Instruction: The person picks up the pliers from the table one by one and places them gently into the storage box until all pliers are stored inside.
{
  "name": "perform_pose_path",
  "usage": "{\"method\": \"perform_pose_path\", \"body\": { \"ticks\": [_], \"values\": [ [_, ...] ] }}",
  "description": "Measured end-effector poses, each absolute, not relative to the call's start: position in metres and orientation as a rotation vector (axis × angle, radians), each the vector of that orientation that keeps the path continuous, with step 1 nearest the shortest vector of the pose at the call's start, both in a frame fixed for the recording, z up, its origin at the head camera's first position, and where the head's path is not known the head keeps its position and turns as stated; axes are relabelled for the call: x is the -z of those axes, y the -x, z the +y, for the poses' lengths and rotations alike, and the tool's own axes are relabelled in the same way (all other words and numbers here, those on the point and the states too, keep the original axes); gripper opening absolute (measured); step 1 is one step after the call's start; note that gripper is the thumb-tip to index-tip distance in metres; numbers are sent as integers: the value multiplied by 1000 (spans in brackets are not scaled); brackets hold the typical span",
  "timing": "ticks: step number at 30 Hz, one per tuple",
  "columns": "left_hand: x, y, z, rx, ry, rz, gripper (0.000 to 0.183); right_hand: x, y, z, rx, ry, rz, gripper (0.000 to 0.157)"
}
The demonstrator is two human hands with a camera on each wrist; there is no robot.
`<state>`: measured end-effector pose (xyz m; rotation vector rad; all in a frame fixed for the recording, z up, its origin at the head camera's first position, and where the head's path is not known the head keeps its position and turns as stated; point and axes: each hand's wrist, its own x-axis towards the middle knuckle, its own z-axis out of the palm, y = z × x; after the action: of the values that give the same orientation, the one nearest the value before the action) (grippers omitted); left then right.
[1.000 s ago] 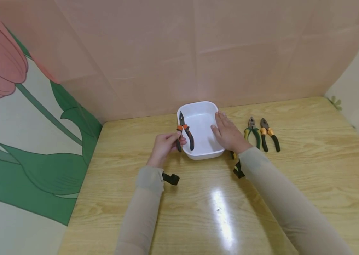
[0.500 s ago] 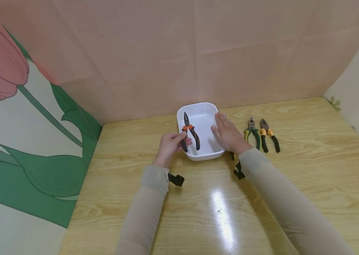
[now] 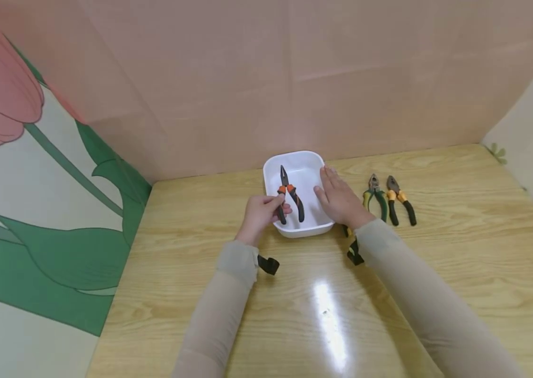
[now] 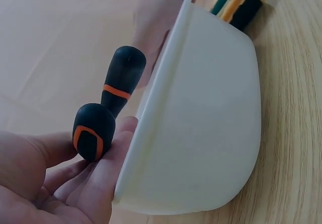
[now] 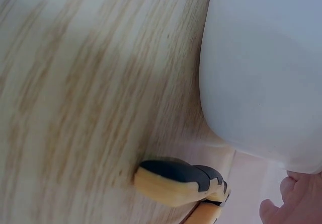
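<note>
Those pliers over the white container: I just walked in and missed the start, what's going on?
A person's left hand holds the orange-and-black pliers by one handle, over the white container. The right hand rests against the container's right rim. Green-and-yellow pliers and yellow-and-black pliers lie on the table to the right.

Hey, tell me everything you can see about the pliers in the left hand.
The pliers have a dark, tapering, metallic-looking nose and two black handles with orange markings, which look like plastic or rubber. The handles are spread apart. The nose points away from the person, over the white tray. The left hand pinches one handle between thumb and fingers; the other is not gripped. Whether the nose touches the tray is unclear.
</note>
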<state>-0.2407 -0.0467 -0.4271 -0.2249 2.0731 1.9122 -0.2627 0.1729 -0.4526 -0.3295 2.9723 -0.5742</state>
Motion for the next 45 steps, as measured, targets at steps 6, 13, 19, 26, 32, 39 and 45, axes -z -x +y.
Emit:
{"method": "perform_pose_path", "body": {
  "ticks": [6,13,19,26,32,39,45],
  "values": [
    [425,242,-43,-1825,182,2198,34,454,264,173,567,347,2990,70],
    [426,245,-35,-1648,78,2389,32,454,264,173,560,345,2993,69],
    [427,248,-27,-1605,17,2476,30,454,265,173,567,325,2981,67],
    [426,250,-19,-1539,-18,2549,31,452,263,171,572,335,2976,68],
    [428,253,-12,-1485,-39,2571,33,448,263,170,561,321,2957,67],
    [431,254,-4,-1426,-39,2603,34,448,263,171,570,318,2964,65],
    [435,252,2,-1405,-44,2563,34,451,262,173,592,342,2971,64]
  ]
}}
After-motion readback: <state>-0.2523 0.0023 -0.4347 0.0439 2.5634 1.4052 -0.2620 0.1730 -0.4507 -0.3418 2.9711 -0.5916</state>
